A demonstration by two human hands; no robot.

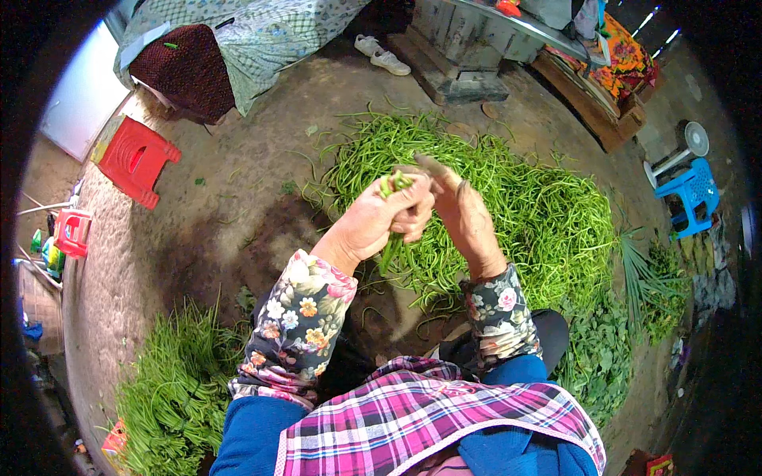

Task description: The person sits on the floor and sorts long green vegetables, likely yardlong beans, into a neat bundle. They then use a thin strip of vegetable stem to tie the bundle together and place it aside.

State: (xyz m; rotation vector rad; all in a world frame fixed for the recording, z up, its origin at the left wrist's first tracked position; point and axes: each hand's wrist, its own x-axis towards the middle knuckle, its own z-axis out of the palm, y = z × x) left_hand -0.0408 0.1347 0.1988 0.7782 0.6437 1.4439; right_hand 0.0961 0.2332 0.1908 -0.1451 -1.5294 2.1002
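Note:
My left hand [378, 217] is closed around a small bunch of green stems [390, 253]. Their folded or cut ends poke out above the thumb and the loose lengths hang below the fist. My right hand [468, 220] is right beside it, its fingers meeting the left knuckles. Those fingertips are dark and slightly blurred, and whether they grip a stem is hidden. Beneath both hands spreads a wide heap of long, thin green stems [536, 220] on the floor.
A pile of green bundles [178, 392] lies at lower left; leafy greens [598, 357] lie at right, near a palm-like leaf [640, 276]. Around stand a red stool [138, 160], a smaller red stool [72, 232], a blue stool [690, 193] and white shoes [382, 55].

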